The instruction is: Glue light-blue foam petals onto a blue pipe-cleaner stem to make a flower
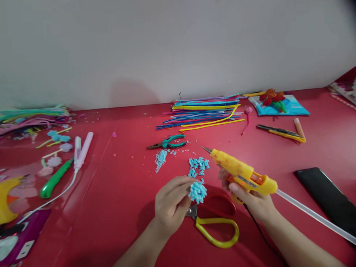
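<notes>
My left hand [171,202] pinches a small light-blue pipe-cleaner flower [198,192], its clustered petals facing up. To its right, my right hand [248,197] is wrapped round the handle of a yellow glue gun [244,172]. The gun's nozzle points up and left, apart from the flower, and a long clear glue stick [318,218] juts from its back. Just beyond the flower lie short cut light-blue pieces [198,164]. Scissors [217,231] with one red and one yellow handle loop lie beneath my hands, their blades partly hidden by my left hand.
Teal-handled pliers [168,142] and blue fluff [160,159] lie ahead. Bundled pipe cleaners [205,111] rest by the wall. A black phone [330,199] and a cutter knife [281,132] are at right. At left are a pink curling-iron-like tool [84,151] and another yellow glue gun [2,198].
</notes>
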### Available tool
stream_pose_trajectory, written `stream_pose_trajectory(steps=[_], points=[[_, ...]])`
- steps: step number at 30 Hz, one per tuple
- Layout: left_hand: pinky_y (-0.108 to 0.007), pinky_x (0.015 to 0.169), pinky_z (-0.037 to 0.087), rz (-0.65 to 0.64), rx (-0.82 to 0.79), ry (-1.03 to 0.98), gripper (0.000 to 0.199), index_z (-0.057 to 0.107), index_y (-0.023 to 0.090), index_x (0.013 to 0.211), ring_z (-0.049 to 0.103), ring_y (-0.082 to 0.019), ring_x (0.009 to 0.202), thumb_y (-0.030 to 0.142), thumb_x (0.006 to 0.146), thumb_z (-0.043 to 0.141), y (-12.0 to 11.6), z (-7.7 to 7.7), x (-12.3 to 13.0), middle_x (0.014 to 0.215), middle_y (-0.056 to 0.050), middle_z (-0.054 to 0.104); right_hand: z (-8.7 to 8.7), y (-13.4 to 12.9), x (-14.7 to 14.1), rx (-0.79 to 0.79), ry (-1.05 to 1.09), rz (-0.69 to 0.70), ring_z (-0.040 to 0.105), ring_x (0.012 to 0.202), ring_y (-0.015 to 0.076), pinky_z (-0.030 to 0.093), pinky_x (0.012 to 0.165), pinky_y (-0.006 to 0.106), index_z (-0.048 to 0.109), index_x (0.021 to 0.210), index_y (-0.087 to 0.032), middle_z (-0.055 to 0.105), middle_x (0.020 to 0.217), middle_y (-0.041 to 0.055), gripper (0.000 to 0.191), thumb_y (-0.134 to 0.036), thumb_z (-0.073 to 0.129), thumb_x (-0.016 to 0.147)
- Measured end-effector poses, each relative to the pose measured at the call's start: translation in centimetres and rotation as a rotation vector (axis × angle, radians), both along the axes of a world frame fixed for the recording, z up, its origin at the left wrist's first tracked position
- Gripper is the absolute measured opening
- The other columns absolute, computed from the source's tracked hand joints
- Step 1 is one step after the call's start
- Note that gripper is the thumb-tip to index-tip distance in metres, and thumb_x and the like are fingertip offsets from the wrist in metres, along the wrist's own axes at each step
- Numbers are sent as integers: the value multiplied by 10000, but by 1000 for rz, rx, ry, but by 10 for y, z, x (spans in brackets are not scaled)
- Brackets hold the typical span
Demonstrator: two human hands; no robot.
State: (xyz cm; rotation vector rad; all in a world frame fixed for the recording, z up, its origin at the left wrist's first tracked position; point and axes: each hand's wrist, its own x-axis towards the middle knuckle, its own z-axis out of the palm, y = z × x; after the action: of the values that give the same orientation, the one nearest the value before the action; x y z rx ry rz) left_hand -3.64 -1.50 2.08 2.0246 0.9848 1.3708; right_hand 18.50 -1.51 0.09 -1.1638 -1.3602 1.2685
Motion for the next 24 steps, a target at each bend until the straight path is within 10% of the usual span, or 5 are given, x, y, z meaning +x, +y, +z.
stream_pose_trajectory(steps=[11, 24], points=[[-178, 322, 409, 99, -859, -699, 102, 640, 152, 720, 528, -87, 342, 239, 764, 613, 4, -2, 12, 581, 1, 638, 26, -2, -4, 385, -155, 284, 535, 690, 179, 450, 631, 312, 537, 855, -211, 553, 772, 45, 266, -470, 482, 844], [-146, 313, 365, 103, -960, -729, 127, 568, 142, 659, 514, -65, 321, 209, 765, 592, 8, -1, 12, 564, 12, 631, 23, -3, -16, 394, -297, 279, 473, 605, 153, 371, 532, 289, 499, 731, -194, 508, 681, 34, 170, -319, 482, 845]])
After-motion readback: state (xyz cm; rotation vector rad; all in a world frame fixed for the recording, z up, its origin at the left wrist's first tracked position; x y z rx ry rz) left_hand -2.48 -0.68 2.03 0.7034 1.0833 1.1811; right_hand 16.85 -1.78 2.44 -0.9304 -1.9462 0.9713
